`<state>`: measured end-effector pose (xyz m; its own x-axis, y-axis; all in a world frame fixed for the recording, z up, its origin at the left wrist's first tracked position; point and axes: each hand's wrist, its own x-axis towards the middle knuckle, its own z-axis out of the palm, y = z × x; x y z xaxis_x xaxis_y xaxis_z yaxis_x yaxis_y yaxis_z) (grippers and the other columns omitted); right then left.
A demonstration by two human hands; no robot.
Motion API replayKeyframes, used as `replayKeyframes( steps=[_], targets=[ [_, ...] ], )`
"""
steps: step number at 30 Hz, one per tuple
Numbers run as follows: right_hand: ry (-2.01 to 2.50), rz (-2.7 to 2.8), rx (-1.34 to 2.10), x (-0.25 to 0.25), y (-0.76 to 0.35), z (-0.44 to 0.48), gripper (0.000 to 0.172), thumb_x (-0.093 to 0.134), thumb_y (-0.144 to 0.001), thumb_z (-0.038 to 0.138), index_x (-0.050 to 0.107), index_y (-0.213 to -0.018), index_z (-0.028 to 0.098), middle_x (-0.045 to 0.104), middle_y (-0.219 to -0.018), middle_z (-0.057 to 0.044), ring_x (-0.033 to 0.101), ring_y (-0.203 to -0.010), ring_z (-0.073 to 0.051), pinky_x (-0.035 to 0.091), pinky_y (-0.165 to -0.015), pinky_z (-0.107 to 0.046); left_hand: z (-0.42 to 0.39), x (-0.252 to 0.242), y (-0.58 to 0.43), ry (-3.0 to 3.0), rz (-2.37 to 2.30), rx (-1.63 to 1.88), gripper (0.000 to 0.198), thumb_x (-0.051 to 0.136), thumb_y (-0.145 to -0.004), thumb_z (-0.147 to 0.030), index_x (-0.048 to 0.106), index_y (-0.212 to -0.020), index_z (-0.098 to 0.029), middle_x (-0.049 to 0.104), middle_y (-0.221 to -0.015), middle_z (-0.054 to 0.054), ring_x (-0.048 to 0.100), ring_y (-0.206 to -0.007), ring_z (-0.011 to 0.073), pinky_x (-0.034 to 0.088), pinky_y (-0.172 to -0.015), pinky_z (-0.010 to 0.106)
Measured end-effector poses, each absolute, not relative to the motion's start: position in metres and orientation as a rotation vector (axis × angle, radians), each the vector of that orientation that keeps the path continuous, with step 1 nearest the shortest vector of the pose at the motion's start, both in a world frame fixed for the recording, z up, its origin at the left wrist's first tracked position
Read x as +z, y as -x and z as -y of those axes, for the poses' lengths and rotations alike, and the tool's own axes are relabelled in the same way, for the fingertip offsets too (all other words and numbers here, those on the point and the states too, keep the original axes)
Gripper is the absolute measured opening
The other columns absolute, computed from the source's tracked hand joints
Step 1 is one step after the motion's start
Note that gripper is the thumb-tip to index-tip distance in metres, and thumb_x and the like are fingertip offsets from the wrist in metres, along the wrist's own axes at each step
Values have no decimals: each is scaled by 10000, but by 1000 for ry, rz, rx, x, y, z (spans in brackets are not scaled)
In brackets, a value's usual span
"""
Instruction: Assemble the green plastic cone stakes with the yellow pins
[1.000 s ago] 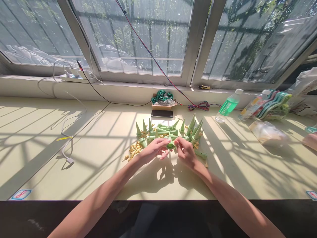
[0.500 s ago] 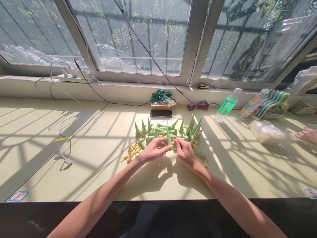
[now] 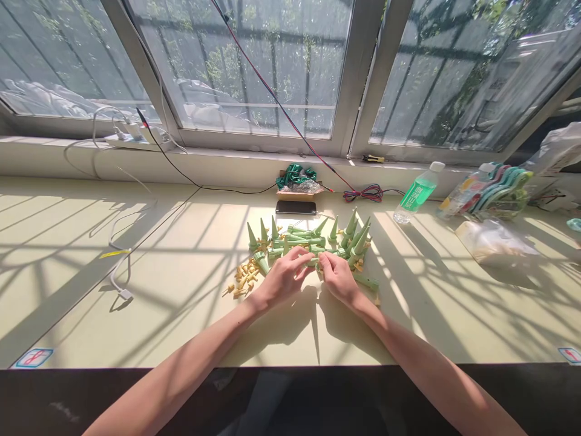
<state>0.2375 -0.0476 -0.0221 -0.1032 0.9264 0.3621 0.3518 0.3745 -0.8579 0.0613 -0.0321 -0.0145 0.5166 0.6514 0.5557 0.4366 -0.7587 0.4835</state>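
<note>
Over the pile, my left hand [image 3: 287, 277] has its thumb and fingers closed around a green plastic cone [image 3: 313, 262], mostly covered by the fingers. My right hand [image 3: 338, 277] meets it from the right in a pinch at the cone's end; what sits between those fingertips is hidden. Beyond the hands lie green tubes [image 3: 297, 241] with several pointed green cones [image 3: 359, 242] standing around them. Small yellow plastic pegs [image 3: 247, 275] are heaped left of my left hand.
A black phone [image 3: 296, 208] lies behind the pile, before a small box of green material [image 3: 296, 178]. To the right stand a bottle with a green label [image 3: 417, 192], a clear plastic bag [image 3: 494, 242] and colourful hangers [image 3: 494, 188]. A white cable [image 3: 122, 266] lies left.
The cone between my hands has tipped from upright and looks shorter; its long thin shadow now falls on the table. My left fingers have shifted around it. Another person's hand has left the right edge.
</note>
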Motion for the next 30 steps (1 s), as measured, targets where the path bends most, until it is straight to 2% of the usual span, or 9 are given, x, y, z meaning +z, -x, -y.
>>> replayKeyframes(
  steps=[5,8,12,14,18,25,30],
  targets=[
    [1142,1612,764,-20,-236,48,424,403,-1002,449,387,-650,214,395,-605,29,377,-557,-128,297,-536,-266,32,-11,-62,-2319,-996,1114,200,598,-930,-253,661,-1113,-204,618,-1083,79,562,-632,85,508,-599,238],
    [1147,1579,696,-18,-237,49,390,395,-1013,430,431,-693,209,406,-615,33,375,-552,-125,303,-531,-263,29,-3,-62,-2000,-1065,1080,293,652,-887,-338,634,-1142,-194,635,-1090,82,589,-629,98,511,-533,222],
    [1121,1617,543,-18,-239,50,331,385,-1024,370,448,-741,209,417,-625,38,370,-545,-123,305,-541,-261,25,6,-62,-1462,-998,899,423,607,-879,-559,612,-998,-154,643,-888,57,542,-501,91,411,-378,206],
    [1097,1678,485,-17,-240,51,329,384,-1025,346,427,-728,210,409,-624,38,361,-544,-121,298,-543,-261,26,8,-61,-1319,-910,803,464,625,-850,-607,584,-899,-147,607,-769,27,519,-474,86,382,-374,200],
    [1070,1771,451,-18,-239,53,318,373,-1025,319,424,-730,211,421,-635,35,358,-541,-120,294,-541,-261,29,6,-61,-1264,-806,703,455,696,-816,-575,518,-794,-157,487,-594,-44,491,-464,79,380,-431,201],
    [1068,1767,458,-20,-236,55,336,361,-1020,337,352,-701,233,382,-606,36,335,-524,-136,289,-525,-287,30,0,-61,-1240,-752,724,464,730,-798,-541,468,-732,-164,420,-622,-61,432,-493,60,350,-446,201],
    [1103,1728,547,-20,-236,56,355,359,-1023,382,366,-701,233,372,-601,36,319,-527,-137,291,-530,-295,31,-2,-61,-1324,-747,783,454,704,-821,-533,453,-702,-174,443,-610,-48,444,-494,73,341,-435,207]
  ],
)
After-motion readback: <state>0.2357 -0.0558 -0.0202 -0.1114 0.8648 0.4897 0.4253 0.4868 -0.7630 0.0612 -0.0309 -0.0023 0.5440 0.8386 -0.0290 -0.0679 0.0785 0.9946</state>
